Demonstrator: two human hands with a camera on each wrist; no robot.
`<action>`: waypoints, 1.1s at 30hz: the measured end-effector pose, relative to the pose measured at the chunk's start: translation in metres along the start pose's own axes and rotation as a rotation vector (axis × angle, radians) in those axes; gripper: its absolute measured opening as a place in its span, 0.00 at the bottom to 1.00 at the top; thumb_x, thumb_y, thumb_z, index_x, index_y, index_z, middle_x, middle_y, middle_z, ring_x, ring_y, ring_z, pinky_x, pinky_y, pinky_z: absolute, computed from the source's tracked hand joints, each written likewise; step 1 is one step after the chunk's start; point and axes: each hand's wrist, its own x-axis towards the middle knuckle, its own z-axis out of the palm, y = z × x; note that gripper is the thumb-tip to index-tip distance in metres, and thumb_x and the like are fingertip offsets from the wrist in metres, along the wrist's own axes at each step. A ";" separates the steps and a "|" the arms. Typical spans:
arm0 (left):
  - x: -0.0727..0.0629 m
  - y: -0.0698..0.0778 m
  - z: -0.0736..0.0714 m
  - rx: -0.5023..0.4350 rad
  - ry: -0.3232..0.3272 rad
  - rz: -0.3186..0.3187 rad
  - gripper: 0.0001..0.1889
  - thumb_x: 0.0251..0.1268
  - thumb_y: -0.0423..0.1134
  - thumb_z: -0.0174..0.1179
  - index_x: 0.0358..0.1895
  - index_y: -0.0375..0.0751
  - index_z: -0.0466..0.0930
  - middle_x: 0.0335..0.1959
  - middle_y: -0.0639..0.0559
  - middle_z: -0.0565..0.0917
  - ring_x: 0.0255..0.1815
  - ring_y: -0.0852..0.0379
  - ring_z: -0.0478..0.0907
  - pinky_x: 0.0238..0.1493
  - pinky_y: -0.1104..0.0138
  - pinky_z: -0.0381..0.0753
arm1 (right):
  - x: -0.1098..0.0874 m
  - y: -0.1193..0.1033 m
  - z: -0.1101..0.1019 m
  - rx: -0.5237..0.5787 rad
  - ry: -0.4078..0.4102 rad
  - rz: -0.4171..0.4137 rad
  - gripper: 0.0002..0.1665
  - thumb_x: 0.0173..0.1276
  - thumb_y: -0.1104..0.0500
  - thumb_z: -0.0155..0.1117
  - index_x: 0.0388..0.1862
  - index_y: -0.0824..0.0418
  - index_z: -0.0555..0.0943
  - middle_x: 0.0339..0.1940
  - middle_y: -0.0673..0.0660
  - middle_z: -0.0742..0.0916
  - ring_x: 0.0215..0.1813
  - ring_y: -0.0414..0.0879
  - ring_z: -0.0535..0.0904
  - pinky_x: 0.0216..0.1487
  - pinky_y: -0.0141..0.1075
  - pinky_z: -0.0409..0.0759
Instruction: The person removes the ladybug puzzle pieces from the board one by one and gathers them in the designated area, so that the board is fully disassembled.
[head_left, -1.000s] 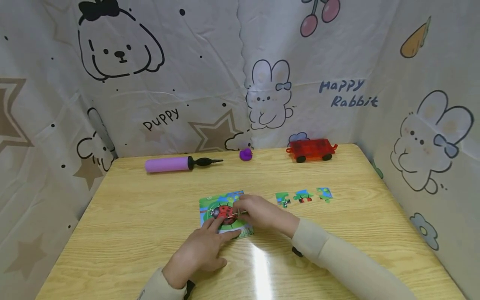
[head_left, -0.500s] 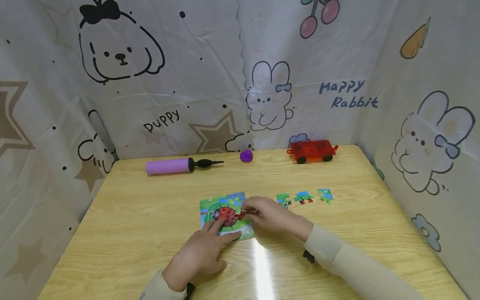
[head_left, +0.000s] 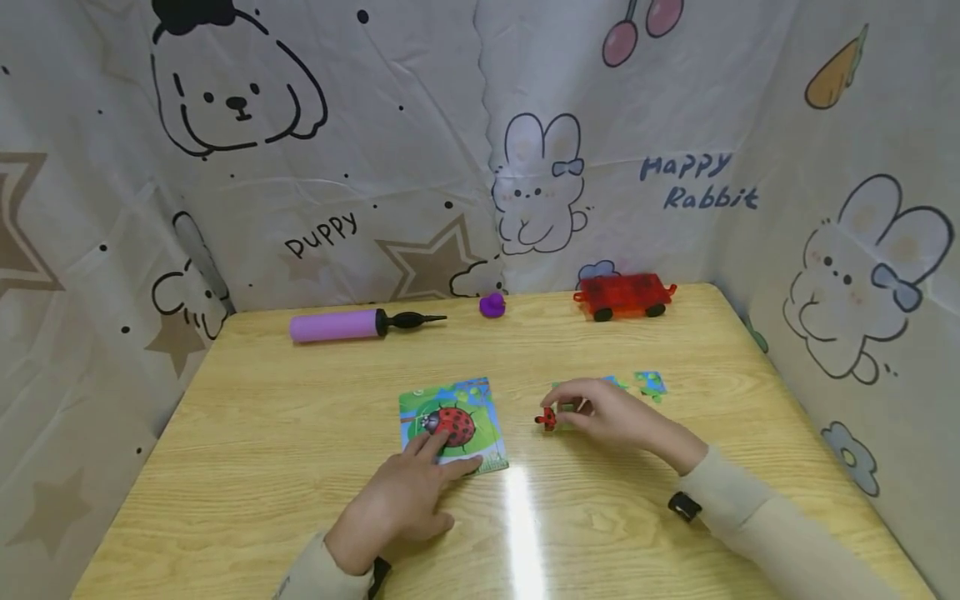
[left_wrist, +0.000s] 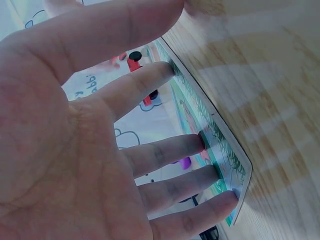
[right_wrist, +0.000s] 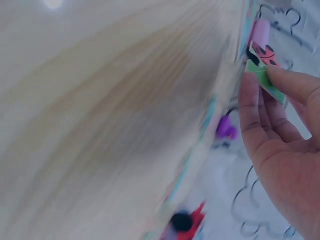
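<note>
A square ladybug picture puzzle board (head_left: 486,418) lies flat on the table. My left hand (head_left: 401,504) rests on its lower left part with fingers extended; the left wrist view shows the fingertips of that hand (left_wrist: 85,130) touching the board (left_wrist: 220,135) near its edge. To the right of the board, my right hand (head_left: 618,414) pinches a red-and-green puzzle piece (head_left: 547,419) between thumb and fingers, just off the board. From the right wrist the piece (right_wrist: 261,75) looks tilted on edge. Loose puzzle pieces (head_left: 651,382) lie behind the right hand, which partly covers them.
Along the table's back edge are a purple hand pump (head_left: 337,326) with a black nozzle, a small purple rubber duck (head_left: 492,305) and a red toy wagon (head_left: 624,296). A printed cloth (head_left: 420,150) hangs around the table.
My right hand has moved right, away from the board, with the puzzle piece in its pinch, and now partly covers the loose pieces. The left hand has stayed on the board.
</note>
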 end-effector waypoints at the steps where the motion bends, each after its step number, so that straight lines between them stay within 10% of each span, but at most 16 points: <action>1: 0.000 0.000 0.000 -0.003 0.002 0.001 0.42 0.62 0.54 0.75 0.79 0.72 0.66 0.84 0.37 0.59 0.83 0.27 0.58 0.71 0.36 0.75 | -0.006 0.005 -0.003 0.002 0.009 0.011 0.15 0.76 0.62 0.67 0.59 0.56 0.86 0.48 0.48 0.91 0.43 0.38 0.85 0.45 0.33 0.86; 18: -0.002 -0.002 0.001 -0.018 0.025 0.005 0.42 0.61 0.52 0.76 0.79 0.72 0.67 0.84 0.36 0.60 0.83 0.28 0.58 0.69 0.35 0.76 | -0.097 0.051 -0.045 -0.128 0.175 0.165 0.16 0.71 0.67 0.70 0.55 0.58 0.88 0.43 0.52 0.90 0.35 0.31 0.78 0.34 0.29 0.81; 33: -0.002 -0.002 0.000 -0.002 0.020 0.007 0.42 0.61 0.53 0.75 0.79 0.71 0.66 0.84 0.37 0.59 0.83 0.28 0.58 0.69 0.37 0.77 | -0.096 0.059 -0.049 -0.326 0.195 0.218 0.18 0.67 0.66 0.74 0.56 0.59 0.90 0.37 0.53 0.82 0.33 0.34 0.70 0.31 0.29 0.73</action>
